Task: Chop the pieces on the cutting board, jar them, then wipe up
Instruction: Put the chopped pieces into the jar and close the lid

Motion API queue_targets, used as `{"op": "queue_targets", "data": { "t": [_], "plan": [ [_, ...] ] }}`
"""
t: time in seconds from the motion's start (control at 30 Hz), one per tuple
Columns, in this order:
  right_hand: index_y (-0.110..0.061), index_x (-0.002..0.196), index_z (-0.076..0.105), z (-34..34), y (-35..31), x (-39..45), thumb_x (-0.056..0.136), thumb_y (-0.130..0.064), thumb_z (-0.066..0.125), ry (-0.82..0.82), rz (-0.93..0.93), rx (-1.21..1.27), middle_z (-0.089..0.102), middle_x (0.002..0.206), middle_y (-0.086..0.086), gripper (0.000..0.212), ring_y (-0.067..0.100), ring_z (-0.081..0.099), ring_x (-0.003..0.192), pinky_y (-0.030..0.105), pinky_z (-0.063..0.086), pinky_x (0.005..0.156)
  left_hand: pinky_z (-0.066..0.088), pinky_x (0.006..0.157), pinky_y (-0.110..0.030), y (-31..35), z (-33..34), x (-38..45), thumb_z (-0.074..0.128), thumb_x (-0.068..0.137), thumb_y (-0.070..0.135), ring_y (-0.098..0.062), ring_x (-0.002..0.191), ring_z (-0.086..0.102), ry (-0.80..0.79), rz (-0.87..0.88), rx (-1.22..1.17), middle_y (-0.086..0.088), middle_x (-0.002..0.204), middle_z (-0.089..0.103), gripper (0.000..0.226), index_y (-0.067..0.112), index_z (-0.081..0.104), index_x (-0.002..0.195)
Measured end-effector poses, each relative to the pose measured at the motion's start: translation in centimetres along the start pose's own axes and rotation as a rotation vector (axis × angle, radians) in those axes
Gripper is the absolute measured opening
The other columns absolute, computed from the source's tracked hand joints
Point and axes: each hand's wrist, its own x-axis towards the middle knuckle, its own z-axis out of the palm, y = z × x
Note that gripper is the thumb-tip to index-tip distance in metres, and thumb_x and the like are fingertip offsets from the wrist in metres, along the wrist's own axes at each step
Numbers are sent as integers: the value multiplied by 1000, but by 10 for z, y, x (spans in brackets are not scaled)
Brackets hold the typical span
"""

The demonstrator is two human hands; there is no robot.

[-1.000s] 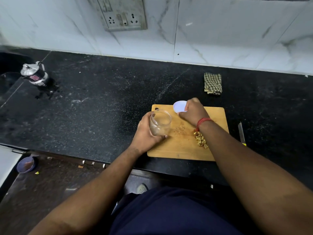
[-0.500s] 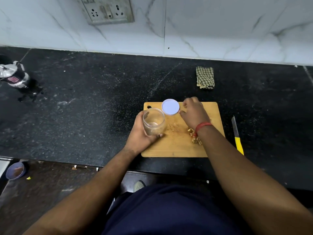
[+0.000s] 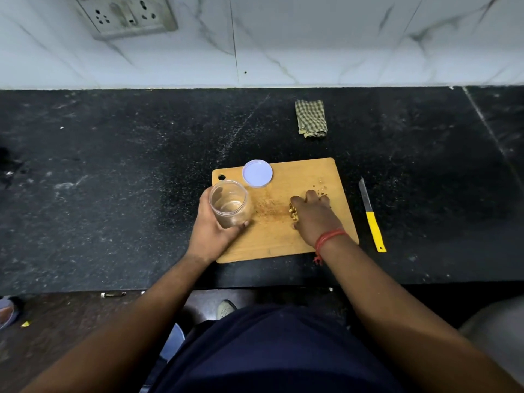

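A wooden cutting board (image 3: 283, 245) lies on the black counter. My left hand (image 3: 212, 231) grips a clear open jar (image 3: 230, 204) at the board's left edge, the jar tilted toward me. The jar's white lid (image 3: 257, 173) lies flat on the board's far left part. My right hand (image 3: 313, 214) rests over a small pile of chopped yellowish pieces (image 3: 293, 213) in the board's middle, fingers curled around them; most of the pile is hidden under the hand. A few crumbs lie on the board beyond the fingers.
A knife with a yellow handle (image 3: 373, 226) lies on the counter just right of the board. A folded checked cloth (image 3: 311, 118) sits behind the board toward the wall. The counter's front edge runs below the board.
My right hand let go of the lid, leaving it on the board, and moved back and right onto the chopped pieces. The left hand kept hold of the jar.
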Motion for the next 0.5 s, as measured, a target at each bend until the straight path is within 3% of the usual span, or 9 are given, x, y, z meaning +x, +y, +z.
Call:
{"op": "queue_targets", "data": {
  "t": [0.1, 0.17, 0.37, 0.5],
  "plan": [
    [-17, 135, 50, 1, -6, -1, 90, 5, 46, 57, -77, -31, 46, 127, 8, 51, 29, 39, 118, 34, 45, 92, 38, 109, -19, -2, 0, 0, 93, 70, 28, -5, 131, 50, -4, -1, 7, 9, 140, 50, 94, 21, 35, 143],
    [-15, 131, 55, 0, -7, 0, 87, 10, 42, 88, -117, -44, 50, 118, 7, 52, 29, 44, 113, 33, 45, 87, 39, 110, -22, -1, 0, 0, 94, 70, 28, -7, 132, 50, -3, -2, 6, 7, 141, 50, 94, 21, 35, 143],
    [-11, 113, 68, -10, -3, 13, 86, 3, 53, 124, -150, -18, 58, 102, 8, 34, 28, 58, 96, 30, 46, 77, 37, 106, -12, 2, 0, -1, 94, 70, 27, 4, 128, 49, -1, -12, 3, 19, 136, 48, 91, 31, 33, 138],
    [-14, 116, 69, -21, -3, 17, 89, -5, 63, 100, -125, 84, 63, 112, 8, 29, 26, 58, 106, 29, 45, 86, 37, 109, -15, 0, -1, -1, 94, 69, 31, 3, 130, 48, -2, -21, 7, 21, 137, 46, 94, 33, 32, 139]
  ]
}}
